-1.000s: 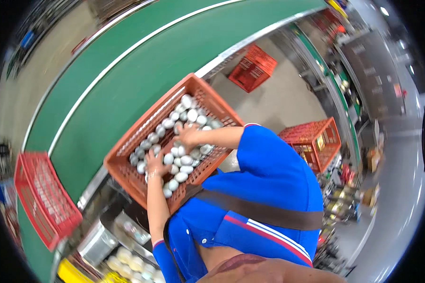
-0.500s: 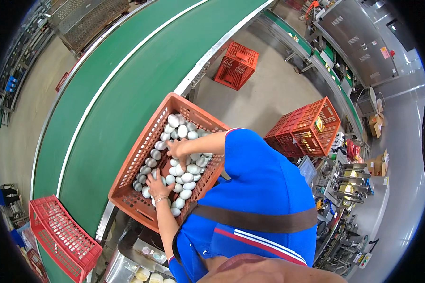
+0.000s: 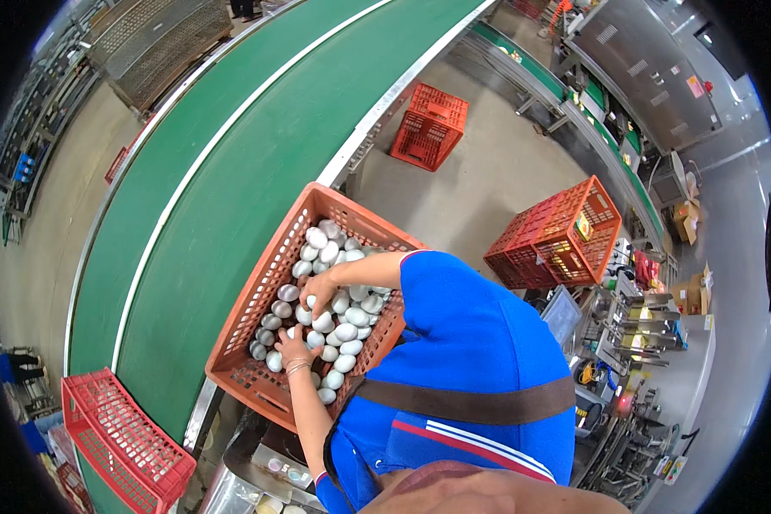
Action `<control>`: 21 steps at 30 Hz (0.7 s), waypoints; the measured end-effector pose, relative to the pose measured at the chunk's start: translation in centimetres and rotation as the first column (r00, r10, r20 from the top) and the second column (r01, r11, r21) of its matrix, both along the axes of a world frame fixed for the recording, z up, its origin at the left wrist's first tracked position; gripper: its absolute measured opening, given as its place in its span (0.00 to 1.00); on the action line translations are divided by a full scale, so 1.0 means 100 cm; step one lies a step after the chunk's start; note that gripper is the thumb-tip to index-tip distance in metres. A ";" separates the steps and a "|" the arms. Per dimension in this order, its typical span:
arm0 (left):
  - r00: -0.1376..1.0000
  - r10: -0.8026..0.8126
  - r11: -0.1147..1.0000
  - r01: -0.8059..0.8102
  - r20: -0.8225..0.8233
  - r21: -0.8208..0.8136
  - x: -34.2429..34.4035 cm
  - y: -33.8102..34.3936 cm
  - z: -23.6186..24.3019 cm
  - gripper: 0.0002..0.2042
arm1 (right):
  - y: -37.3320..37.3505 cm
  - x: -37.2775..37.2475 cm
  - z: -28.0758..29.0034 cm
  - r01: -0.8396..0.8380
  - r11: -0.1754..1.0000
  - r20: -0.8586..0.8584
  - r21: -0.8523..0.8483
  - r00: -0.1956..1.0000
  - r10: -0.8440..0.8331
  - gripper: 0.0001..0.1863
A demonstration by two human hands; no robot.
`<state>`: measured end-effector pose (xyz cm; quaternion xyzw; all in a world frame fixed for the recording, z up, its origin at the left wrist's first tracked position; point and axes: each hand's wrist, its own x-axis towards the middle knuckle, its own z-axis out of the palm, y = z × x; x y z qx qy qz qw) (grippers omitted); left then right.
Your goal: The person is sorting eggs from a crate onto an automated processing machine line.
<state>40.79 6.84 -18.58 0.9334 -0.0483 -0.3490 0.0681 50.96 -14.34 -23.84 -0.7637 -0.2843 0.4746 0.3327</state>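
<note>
A large orange-red plastic crate (image 3: 253,390) stands tilted in view, with many pale eggs (image 3: 349,331) piled inside, mostly on its right side and along its far end. My left hand (image 3: 293,349), with a bracelet at the wrist, reaches in low over the pile, its fingers curled about an egg (image 3: 295,331). Just above it my right hand (image 3: 319,287) bends down into the pile, its fingers around another egg (image 3: 311,301). The fingertips of both hands are partly hidden among the eggs. A strip of the crate's bottom shows between the eggs.
A green conveyor belt (image 3: 206,214) with a white divider curves past the crate's left side. A red crate (image 3: 128,437) rests on it at lower left. More red crates (image 3: 431,126) (image 3: 557,236) stand on the floor. Machinery (image 3: 634,368) lines the right.
My hands have come closer together over the middle of the pile, and their fingers have closed in on eggs. The whole view has shifted slightly.
</note>
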 end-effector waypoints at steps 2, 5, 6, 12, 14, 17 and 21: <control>0.996 0.014 0.997 -0.007 -0.094 0.073 0.000 0.004 -0.002 0.39 | 0.011 -0.002 0.011 -0.003 1.000 -0.015 0.011 1.000 0.004 0.31; 0.989 -0.004 0.980 0.034 -0.151 0.195 -0.002 0.004 0.002 0.42 | 0.022 -0.005 0.032 -0.017 0.996 0.046 -0.085 0.999 0.021 0.37; 0.983 0.011 0.974 0.031 -0.181 0.226 -0.002 0.003 0.002 0.43 | 0.026 -0.006 0.037 -0.012 0.994 0.052 -0.106 0.998 0.018 0.38; 0.963 0.061 0.943 0.031 -0.263 0.332 -0.001 0.000 -0.006 0.42 | 0.037 -0.009 0.029 0.049 0.985 0.127 -0.163 0.991 -0.028 0.47; 0.965 0.090 0.935 0.005 -0.248 0.356 -0.004 0.000 -0.011 0.41 | 0.037 -0.013 0.030 0.073 0.984 0.183 -0.160 0.982 -0.043 0.46; 0.974 0.027 0.969 0.030 -0.227 0.247 -0.009 0.011 -0.001 0.40 | 0.026 -0.011 0.041 0.028 0.992 0.095 -0.125 0.995 -0.016 0.45; 0.973 -0.039 0.988 0.072 -0.226 0.138 -0.009 0.024 -0.006 0.39 | 0.033 -0.006 0.055 -0.048 0.970 0.104 -0.238 0.992 0.075 0.45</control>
